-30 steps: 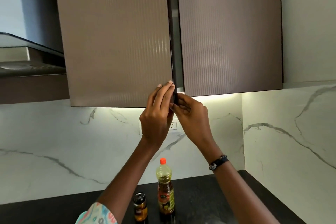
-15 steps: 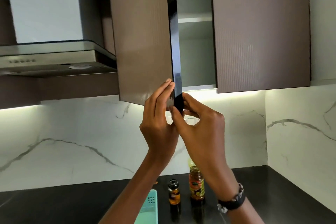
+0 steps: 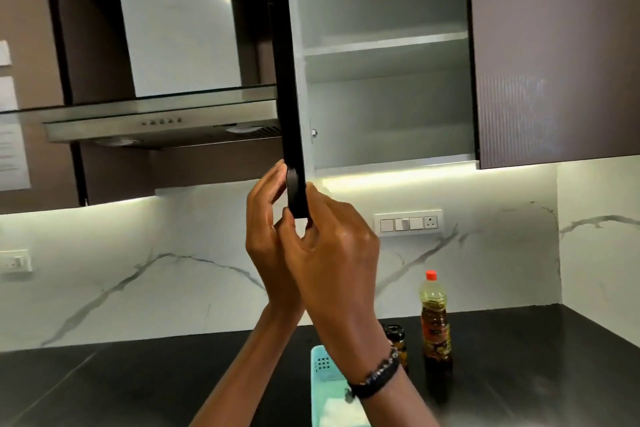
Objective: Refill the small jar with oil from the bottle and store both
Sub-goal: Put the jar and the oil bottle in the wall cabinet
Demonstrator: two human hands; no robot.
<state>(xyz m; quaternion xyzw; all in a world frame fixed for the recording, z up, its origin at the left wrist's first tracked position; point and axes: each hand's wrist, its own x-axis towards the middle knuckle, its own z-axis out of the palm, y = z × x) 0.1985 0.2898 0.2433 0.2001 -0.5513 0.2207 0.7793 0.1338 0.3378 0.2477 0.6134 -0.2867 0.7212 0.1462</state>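
1. Evidently, the clear plastic oil bottle with the orange cap [image 3: 435, 321] is judged light but top-heavy and possibly slick; it is best taken round the labelled middle, below the narrow neck.
2. Amber oil is seen through its upper part, and a dark red label is wrapped round the body.
3. The small glass jar with the black lid [image 3: 397, 343] is judged fragile and is best gripped round its sides.
4. Both are stood upright on the black stone counter [image 3: 519, 357], the jar just left of the bottle.
5. The dark cupboard door's lower edge [image 3: 297, 191] is pinched by the left hand [image 3: 273, 246] and the right hand [image 3: 332, 253], with bare grey shelves [image 3: 384, 45] shown behind.
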